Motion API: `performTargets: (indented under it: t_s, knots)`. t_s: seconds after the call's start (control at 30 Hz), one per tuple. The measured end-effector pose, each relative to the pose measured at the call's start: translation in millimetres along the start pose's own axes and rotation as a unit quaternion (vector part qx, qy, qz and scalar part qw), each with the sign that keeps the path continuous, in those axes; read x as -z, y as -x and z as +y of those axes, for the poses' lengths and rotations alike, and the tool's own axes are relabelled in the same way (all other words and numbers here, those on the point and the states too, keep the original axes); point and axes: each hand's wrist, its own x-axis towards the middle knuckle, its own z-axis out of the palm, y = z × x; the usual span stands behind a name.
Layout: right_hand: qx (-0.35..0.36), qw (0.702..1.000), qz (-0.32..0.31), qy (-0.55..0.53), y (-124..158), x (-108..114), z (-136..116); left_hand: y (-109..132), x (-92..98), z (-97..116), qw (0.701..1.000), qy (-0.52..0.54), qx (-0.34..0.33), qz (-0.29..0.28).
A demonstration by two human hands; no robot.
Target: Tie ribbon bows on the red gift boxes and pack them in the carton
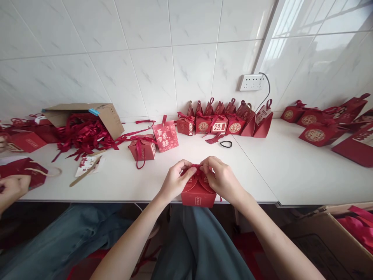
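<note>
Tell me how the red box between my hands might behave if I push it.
The red box would likely slide rather than roll, since its front panel is flat. It looks like folded card, so it may dent if pushed hard. It appears to sit right at the front edge of the white table, so a push toward you could tip it off.

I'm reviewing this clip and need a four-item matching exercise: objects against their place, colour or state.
1. Cardboard box
2. Small loop
3. Socket panel
4. Front-centre red gift box

A. Touched at its top by the left hand and right hand
B. White, on the tiled wall
C. On its side, red ribbons spilling out
D. Black, lying on the table

Pairs: 1-C, 2-D, 3-B, 4-A
</note>
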Motion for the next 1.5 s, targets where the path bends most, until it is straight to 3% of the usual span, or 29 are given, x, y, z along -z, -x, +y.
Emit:
performTargets:
  t_s: [0.2,0.37,0.47,0.57,0.7,0.87,1.07,1.2,1.5]
  knots:
    - [-0.017,1.000,0.003,-0.001,-5.0,-5.2,6.8,-1.2,-5.1,-0.4,0.998,0.058,0.026,-0.010]
    - [-0.050,0.997,-0.004,-0.055,-5.6,-4.4,6.6,-2.4,-3.3,-3.0,0.998,0.056,0.022,0.032]
    - [-0.006,0.999,0.000,-0.041,-0.2,2.1,-1.3,-0.7,0.3,-3.6,0.997,0.056,0.018,0.058]
    - [0.069,0.997,-0.010,0.040,4.3,5.1,-7.5,1.6,2.0,-2.6,0.996,0.060,0.021,0.057]
    - [0.099,0.990,0.005,0.103,4.0,-1.2,-6.4,2.9,0.5,-1.7,0.997,0.055,0.023,0.059]
    - [0.106,0.990,0.030,0.088,3.1,-5.4,-3.2,3.6,3.5,-0.5,0.998,-0.011,0.003,0.062]
    - [0.115,0.991,0.012,0.072,6.1,6.3,1.3,13.0,16.3,14.8,0.983,-0.160,-0.005,0.095]
    - [0.130,0.987,-0.001,0.092,9.1,12.6,7.4,23.5,16.1,19.0,0.980,-0.174,0.003,0.096]
    - [0.148,0.980,0.003,0.131,18.1,18.9,14.0,33.7,9.1,7.7,0.977,-0.162,0.007,0.141]
